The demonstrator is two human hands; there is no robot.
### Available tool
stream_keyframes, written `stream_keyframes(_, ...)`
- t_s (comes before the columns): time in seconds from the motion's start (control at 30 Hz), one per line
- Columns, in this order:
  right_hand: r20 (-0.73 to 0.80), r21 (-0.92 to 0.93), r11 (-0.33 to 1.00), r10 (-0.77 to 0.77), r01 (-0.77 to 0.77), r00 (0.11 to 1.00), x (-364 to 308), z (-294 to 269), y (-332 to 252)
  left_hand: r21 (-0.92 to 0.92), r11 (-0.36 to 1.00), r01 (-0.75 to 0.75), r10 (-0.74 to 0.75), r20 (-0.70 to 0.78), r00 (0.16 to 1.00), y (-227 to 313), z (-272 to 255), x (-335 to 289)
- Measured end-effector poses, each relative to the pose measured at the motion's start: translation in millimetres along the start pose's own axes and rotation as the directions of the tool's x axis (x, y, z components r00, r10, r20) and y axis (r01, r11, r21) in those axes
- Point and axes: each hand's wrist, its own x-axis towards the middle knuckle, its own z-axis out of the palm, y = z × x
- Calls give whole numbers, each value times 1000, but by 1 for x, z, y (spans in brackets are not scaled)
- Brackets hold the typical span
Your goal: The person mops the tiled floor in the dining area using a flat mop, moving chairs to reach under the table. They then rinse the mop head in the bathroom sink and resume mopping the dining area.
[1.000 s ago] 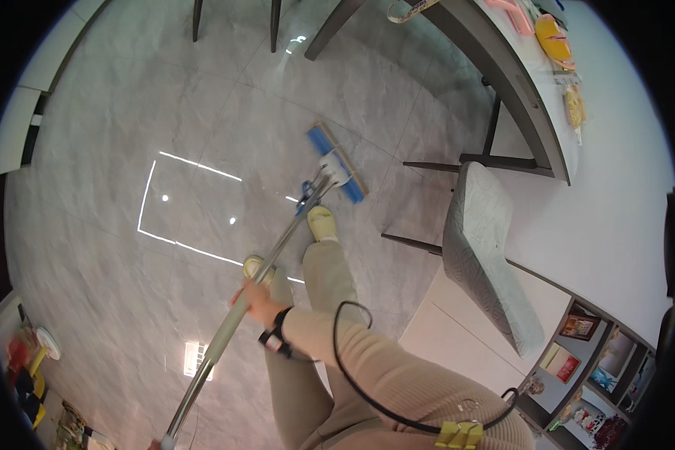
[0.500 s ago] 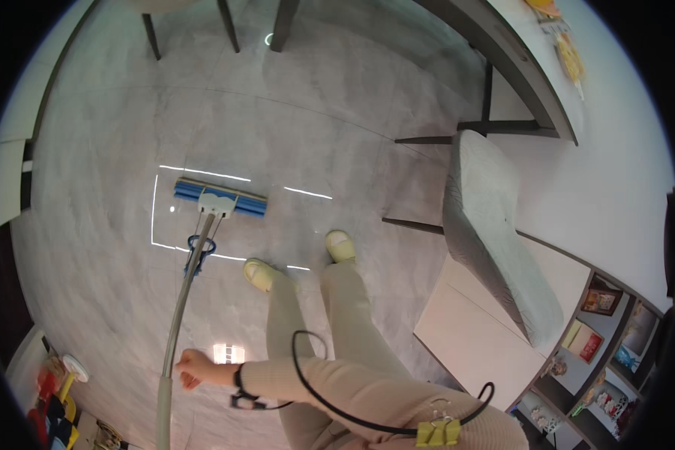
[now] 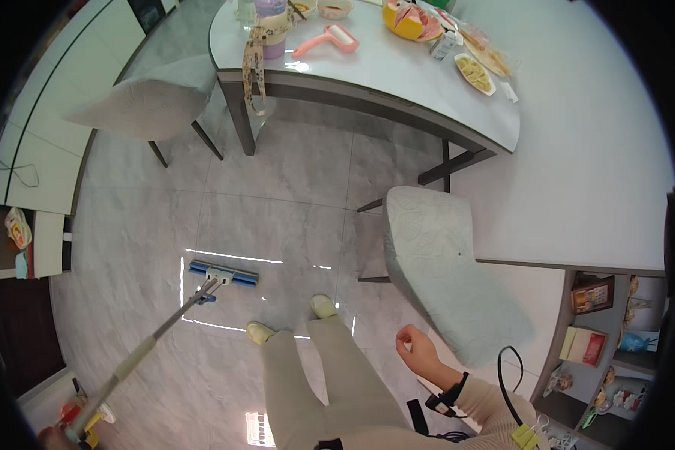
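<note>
The mop (image 3: pixel 202 289) has a blue sponge head with a white clamp on a grey handle. Grey marbled tiles (image 3: pixel 292 195) cover the floor. The chairs (image 3: pixel 446 270) are pale grey with a faint leaf pattern. The trousers (image 3: pixel 315 382) are beige, the slippers (image 3: pixel 322 305) pale yellow.

I see a glossy, polished stone-look tile floor (image 3: pixel 292 187), a mop (image 3: pixel 222 274) with a blue spongy head on a smooth metal pole, matt textured cloth chairs (image 3: pixel 446 274), and a smooth, shiny tabletop (image 3: pixel 382 71).
</note>
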Motion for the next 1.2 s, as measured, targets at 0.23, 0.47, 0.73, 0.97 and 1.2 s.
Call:
stream_keyframes(0.23, -123, -430, 852, -382, 298, 916, -113, -135, 43, 42, 933, -358, 335, -465, 819, 49, -46, 84)
stream_keyframes(0.47, -185, -769, 636, -119, -68, 975, -175, -227, 180, 74, 968, -239, 245, -486, 839, 114, -59, 147)
stream_keyframes(0.73, -45, -752, 651, -209, 105, 977, -132, -264, 229, 268, 947, -177, 245, -243, 939, 146, -85, 164)
stream_keyframes(0.97, 133, -764, 580, -286, 282, 949, -72, -288, 120, 358, 922, -146, 229, -201, 952, 147, -74, 168)
stream_keyframes(1.2, 245, -726, 625, -154, 286, 957, -15, -290, 43, 399, 910, -109, 191, -171, 967, 147, -58, 193)
